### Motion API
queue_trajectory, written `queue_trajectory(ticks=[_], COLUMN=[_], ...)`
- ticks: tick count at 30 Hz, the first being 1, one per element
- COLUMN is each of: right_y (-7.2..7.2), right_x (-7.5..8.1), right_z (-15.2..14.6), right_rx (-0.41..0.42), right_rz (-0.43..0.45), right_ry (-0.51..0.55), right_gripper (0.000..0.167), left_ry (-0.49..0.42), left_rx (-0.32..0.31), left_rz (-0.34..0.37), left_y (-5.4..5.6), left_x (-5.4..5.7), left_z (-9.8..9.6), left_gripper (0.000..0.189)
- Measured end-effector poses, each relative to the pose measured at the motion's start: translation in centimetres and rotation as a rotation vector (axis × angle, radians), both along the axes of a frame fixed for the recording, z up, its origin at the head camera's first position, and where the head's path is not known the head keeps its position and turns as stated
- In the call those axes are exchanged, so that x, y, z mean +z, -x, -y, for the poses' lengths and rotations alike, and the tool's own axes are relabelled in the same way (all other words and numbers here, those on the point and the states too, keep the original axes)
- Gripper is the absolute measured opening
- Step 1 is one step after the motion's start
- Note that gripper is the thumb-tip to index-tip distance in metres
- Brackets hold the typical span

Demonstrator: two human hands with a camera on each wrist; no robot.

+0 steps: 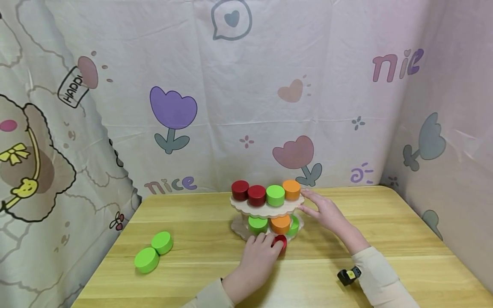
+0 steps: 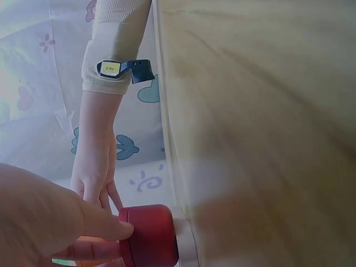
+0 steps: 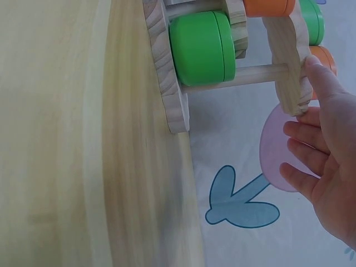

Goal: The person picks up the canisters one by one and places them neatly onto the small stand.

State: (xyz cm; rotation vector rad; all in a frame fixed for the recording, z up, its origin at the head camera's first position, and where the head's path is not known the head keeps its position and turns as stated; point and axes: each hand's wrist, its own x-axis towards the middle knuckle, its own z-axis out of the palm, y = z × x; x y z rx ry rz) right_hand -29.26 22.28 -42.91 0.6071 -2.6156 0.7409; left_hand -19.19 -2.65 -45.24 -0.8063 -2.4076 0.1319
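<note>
A two-tier wooden stand with scalloped shelves sits near the back of the table. My left hand grips a red round block, which has a seam near its top, right at the front of the lower shelf. The fingers hide part of that block. My right hand holds the right end of the upper shelf between thumb and index finger, its other fingers loose and off the stand. Close by that hand stands an orange block on the upper shelf. A green block shows on the lower shelf.
Two red blocks, one of them this red block, and a green block share the upper shelf. On the lower shelf are an orange block and green blocks. Two more green blocks lie on the table's left. A printed cloth hangs behind.
</note>
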Motion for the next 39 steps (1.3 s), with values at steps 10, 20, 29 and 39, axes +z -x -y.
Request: queue_trajectory(ticks=[10, 20, 29, 39], right_y=[0.0, -0.2, 0.0, -0.2], right_x=[0.0, 0.1, 0.2, 0.3], right_z=[0.1, 0.1, 0.2, 0.2], right_rx=[0.003, 0.002, 0.007, -0.004], right_rz=[0.011, 0.028, -0.006, 0.008], right_ry=[0.005, 0.002, -0.003, -0.004], right_gripper=[0.057, 0.058, 0.057, 0.058], left_ry=[-0.012, -0.020, -0.090, -0.135], left_rx=[-0.016, -0.032, -0.039, -0.026], left_rz=[-0.031, -0.001, -0.020, -0.061], left_y=[0.1, -0.3, -0.7, -1.2], left_x=[0.2, 0.8, 1.2, 1.3], left_z=[0.2, 2.2, 5.0, 8.8], left_gripper=[0.017, 0.025, 0.026, 0.029])
